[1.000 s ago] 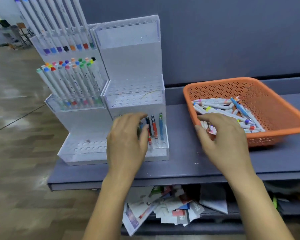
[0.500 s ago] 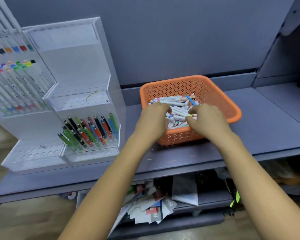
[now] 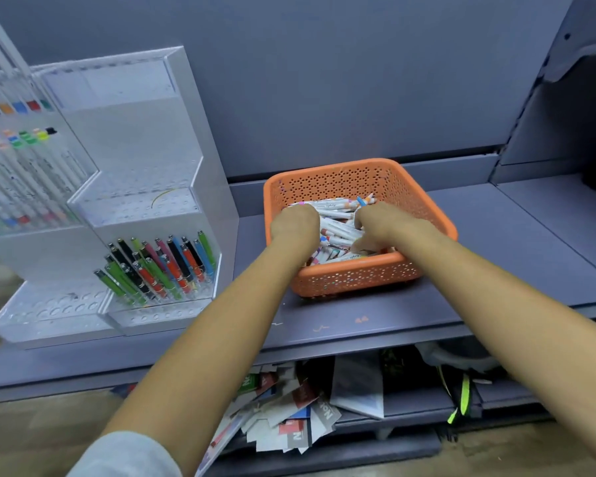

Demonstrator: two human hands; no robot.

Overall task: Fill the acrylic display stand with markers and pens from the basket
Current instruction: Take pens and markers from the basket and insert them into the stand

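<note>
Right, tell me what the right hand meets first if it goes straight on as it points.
The loose markers in the orange basket; the right hand points down into that pile and likely touches it already.

One wide-angle head-worn view looked forward and down, close over the surface (image 3: pixel 496 235), the basket (image 3: pixel 358 278) centred, the display stand (image 3: pixel 135 149) at left.

Your basket (image 3: pixel 358 165): orange plastic, perforated, matt | your display stand (image 3: pixel 131 139): clear acrylic, glossy, hazy with scuffs | markers (image 3: pixel 338 222) in the basket: smooth white plastic barrels | pens (image 3: pixel 172 266) in the stand: glossy coloured barrels | shelf (image 3: pixel 496 235): smooth, matt grey | leaflets (image 3: pixel 289 418) below: printed paper | your sleeve (image 3: pixel 128 456): pale cloth
</note>
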